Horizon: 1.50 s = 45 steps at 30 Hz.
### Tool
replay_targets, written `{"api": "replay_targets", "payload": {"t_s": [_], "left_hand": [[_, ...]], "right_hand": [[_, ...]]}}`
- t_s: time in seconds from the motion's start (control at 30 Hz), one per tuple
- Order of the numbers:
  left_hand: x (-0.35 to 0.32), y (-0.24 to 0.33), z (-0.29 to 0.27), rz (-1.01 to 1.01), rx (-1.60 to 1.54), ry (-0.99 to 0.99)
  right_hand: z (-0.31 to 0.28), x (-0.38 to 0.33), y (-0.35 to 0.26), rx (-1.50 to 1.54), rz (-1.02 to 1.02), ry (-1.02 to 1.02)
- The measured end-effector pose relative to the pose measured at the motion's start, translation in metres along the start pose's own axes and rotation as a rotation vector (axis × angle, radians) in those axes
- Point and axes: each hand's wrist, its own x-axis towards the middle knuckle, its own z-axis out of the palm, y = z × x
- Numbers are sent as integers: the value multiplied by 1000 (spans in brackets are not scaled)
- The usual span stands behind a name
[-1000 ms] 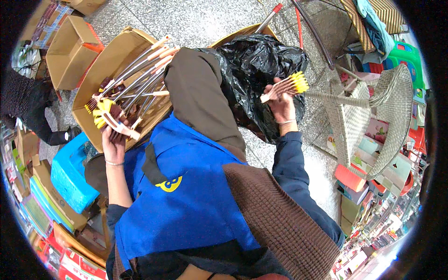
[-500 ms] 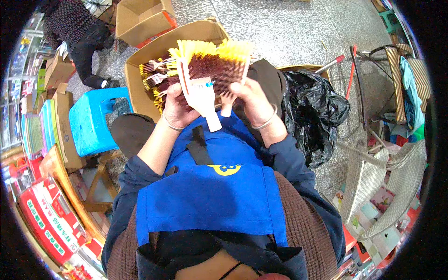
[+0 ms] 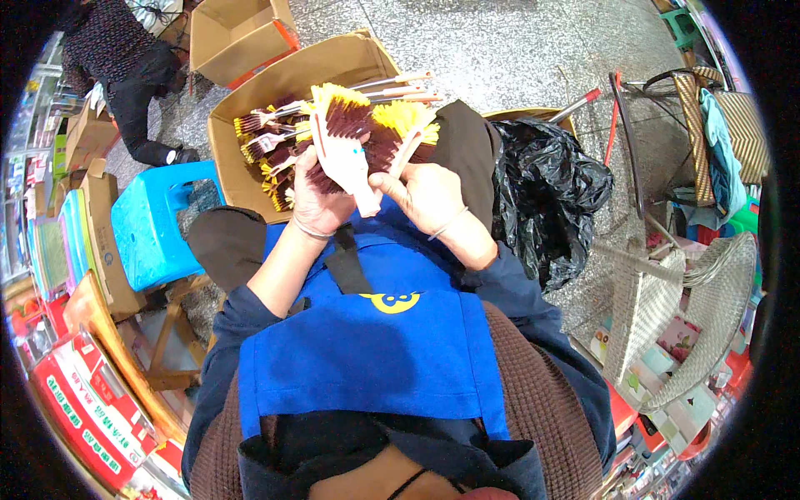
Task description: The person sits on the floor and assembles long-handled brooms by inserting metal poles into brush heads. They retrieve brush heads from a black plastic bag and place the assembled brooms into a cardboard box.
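Observation:
Over my lap, my left hand (image 3: 323, 198) is closed around a brush head (image 3: 343, 165) with a whitish base, a short socket and dark red bristles tipped in yellow. A second brush head (image 3: 405, 154) of the same kind leans to the right beside it, its bristles turned toward the first. My right hand (image 3: 432, 198) grips that one low down, with the thumb reaching across to the first brush's socket. Just beyond my hands, a cardboard box (image 3: 229, 137) contains several similar brushes (image 3: 265, 143), some with long metal handles.
A blue plastic stool (image 3: 142, 229) stands at my left, and a black plastic bag (image 3: 546, 200) lies by my right knee. Another cardboard box (image 3: 237, 42) is farther off, near a crouching person (image 3: 125, 75). Farther right are a striped bag (image 3: 704, 150) and a woven basket (image 3: 708, 325).
Both brushes have come lower and nearer to me. The right-hand brush now tilts outward, and my right hand has moved in toward the left one. Long handles in the box have become visible.

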Motion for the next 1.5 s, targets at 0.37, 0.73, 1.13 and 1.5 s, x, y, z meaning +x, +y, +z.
{"api": "replay_targets", "payload": {"t_s": [0.37,0.73,1.13,1.5], "left_hand": [[-20,53,-72,193,110,89],[-53,66,-63,135,138,190],[-48,62,-62,203,175,321],[-45,59,-60,195,153,292]], "right_hand": [[-22,-41,185,610,351,813],[-68,-65,393,-307,712,143],[-70,-17,382,152,700,283],[103,-45,311,82,770,260]]}}
